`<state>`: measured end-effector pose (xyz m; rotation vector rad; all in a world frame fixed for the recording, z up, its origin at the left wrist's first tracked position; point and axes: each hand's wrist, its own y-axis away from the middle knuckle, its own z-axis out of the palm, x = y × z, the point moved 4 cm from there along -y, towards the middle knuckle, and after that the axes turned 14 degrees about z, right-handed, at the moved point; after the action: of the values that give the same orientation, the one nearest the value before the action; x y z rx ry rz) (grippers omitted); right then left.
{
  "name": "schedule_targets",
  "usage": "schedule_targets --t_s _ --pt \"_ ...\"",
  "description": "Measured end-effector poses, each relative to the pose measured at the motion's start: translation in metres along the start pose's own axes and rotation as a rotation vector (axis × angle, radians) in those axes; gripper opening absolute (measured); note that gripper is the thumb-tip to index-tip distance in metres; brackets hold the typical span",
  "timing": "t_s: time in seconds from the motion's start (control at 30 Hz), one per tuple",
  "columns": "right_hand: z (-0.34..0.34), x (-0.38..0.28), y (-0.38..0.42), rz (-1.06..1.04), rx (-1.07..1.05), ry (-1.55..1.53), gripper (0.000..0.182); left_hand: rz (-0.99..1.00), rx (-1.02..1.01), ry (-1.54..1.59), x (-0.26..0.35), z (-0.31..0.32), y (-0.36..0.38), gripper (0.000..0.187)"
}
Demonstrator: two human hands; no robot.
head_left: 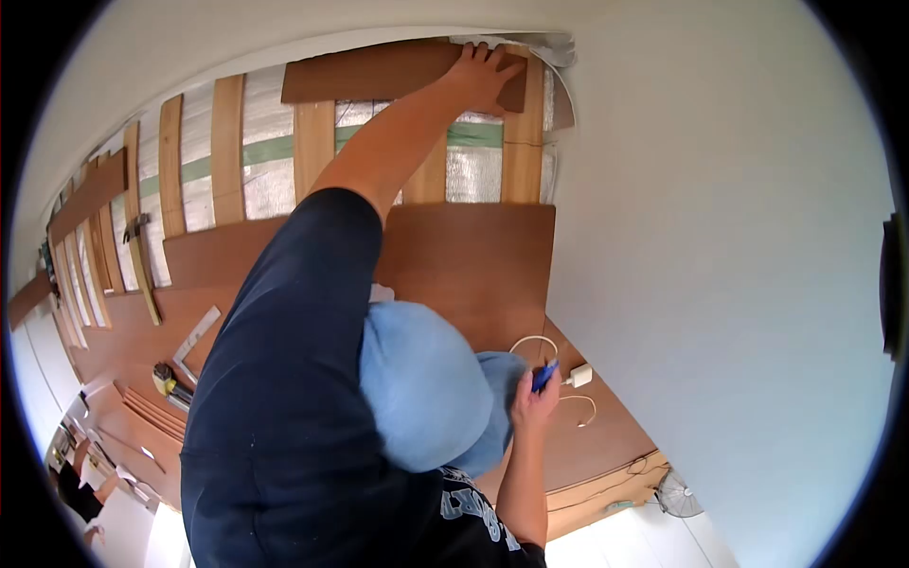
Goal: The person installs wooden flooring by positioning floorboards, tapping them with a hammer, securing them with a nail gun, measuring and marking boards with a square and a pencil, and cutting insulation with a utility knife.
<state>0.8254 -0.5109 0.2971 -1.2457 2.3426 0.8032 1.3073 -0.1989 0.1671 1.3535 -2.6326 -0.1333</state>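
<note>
L hand point(488, 76) is flat on a plank point(379, 71), well above the panel point(473, 256). Fingers are spread and pressed on the plank's right end, not curled round it. The plank lies crosswise over the battens point(227, 142), up by the top edge of the framing.

R hand point(535, 402) is just below the panel's lower right corner, fingers closed round a blue pen point(543, 376). The tip pokes up out of the fist, close to the wood; can't tell if it touches.

Btwn plank and panel there is bare framing: upright battens w/ foil point(473, 175) behind them and a green strip point(469, 134) running across.

A white cable point(540, 343) loops just below the panel's lower right corner, beside the pen, and a small white block point(579, 376) sits at its end, right of the R hand.

A metal square point(194, 341) lies on the wood left of the panel and lower. A fan point(680, 492) sits well below and right of the panel. A plain white wall point(720, 237) runs along the panel's right edge.
</note>
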Motion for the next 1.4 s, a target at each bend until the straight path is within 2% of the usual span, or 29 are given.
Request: schedule_targets --t_s 0.07,0.13,0.17,0.23,0.27,0.3,0.37,0.4,0.43,0.5,0.57,0.63,0.7,0.73,0.77,0.83,0.97,1.03,1.2,1.3,1.4 --pt "0.029 -0.034 -0.039 -0.042 -0.047 0.035 0.046 -0.006 0.018 0.046 -0.011 0.001 0.003 0.111" --pt "0.061 -0.085 -0.089 -0.105 -0.099 0.077 0.053 -0.079 -0.15 0.039 -0.024 -0.002 0.013 0.115" --pt "0.076 -0.111 -0.113 -0.147 -0.104 0.107 0.055 -0.075 -0.157 0.043 -0.029 -0.004 0.023 0.115" --pt "0.107 -0.153 -0.164 -0.194 -0.101 0.151 0.057 -0.167 -0.295 -0.032 -0.043 -0.011 0.041 0.112" --pt "0.123 -0.172 -0.189 -0.158 -0.137 0.143 0.057 -0.143 -0.253 -0.036 -0.038 -0.021 0.041 0.098" --pt "0.137 -0.187 -0.213 -0.123 -0.173 0.135 0.058 -0.138 -0.254 -0.032 -0.034 -0.016 0.035 0.098" --pt "0.165 -0.212 -0.257 -0.208 -0.188 0.156 0.056 0.124 0.017 0.365 -0.013 -0.008 0.013 0.071" --pt "0.176 -0.221 -0.273 -0.205 -0.191 0.161 0.056 0.169 -0.013 0.523 -0.006 -0.006 -0.006 0.052" --pt "0.186 -0.229 -0.288 -0.161 -0.18 0.18 0.057 0.168 -0.015 0.528 -0.007 0.001 -0.025 0.052" --pt "0.198 -0.238 -0.307 -0.11 -0.174 0.211 0.057 0.228 0.227 0.435 -0.012 0.011 -0.063 0.04" --pt "0.202 -0.241 -0.319 -0.064 -0.12 0.249 0.058 0.23 0.295 0.441 -0.02 0.017 -0.098 0.039" --pt "0.198 -0.257 -0.318 -0.062 -0.157 0.22 0.059 0.232 0.356 0.447 -0.028 0.021 -0.11 0.039" --pt "0.202 -0.257 -0.32 -0.056 -0.192 0.18 0.059 0.23 0.394 0.803 -0.036 0.032 -0.113 0.039" --pt "0.206 -0.257 -0.327 -0.063 -0.148 0.174 0.059 0.207 0.474 0.789 -0.037 0.056 -0.123 0.047" --pt "0.21 -0.257 -0.335 -0.07 -0.103 0.169 0.058 0.211 0.47 0.79 -0.034 0.054 -0.121 0.047" --pt "0.213 -0.27 -0.344 -0.056 -0.102 0.174 0.058 0.011 0.459 0.723 -0.035 0.046 -0.108 0.056" --pt "0.223 -0.272 -0.365 -0.052 -0.065 0.173 0.056 0.054 0.425 0.731 -0.037 0.045 -0.108 0.063" --pt "0.228 -0.275 -0.374 -0.078 -0.048 0.137 0.057 0.095 0.524 0.764 -0.035 0.044 -0.105 0.064" --pt "0.236 -0.279 -0.389 -0.091 -0.029 0.15 0.055 0.098 0.514 0.733 -0.036 0.04 -0.107 0.059" --pt "0.238 -0.283 -0.388 -0.028 -0.013 0.145 0.054 0.116 0.542 0.729 -0.036 0.042 -0.108 0.059" --pt "0.238 -0.284 -0.39 0.003 -0.045 0.166 0.061 0.124 0.577 0.64 -0.034 0.041 -0.109 0.059"
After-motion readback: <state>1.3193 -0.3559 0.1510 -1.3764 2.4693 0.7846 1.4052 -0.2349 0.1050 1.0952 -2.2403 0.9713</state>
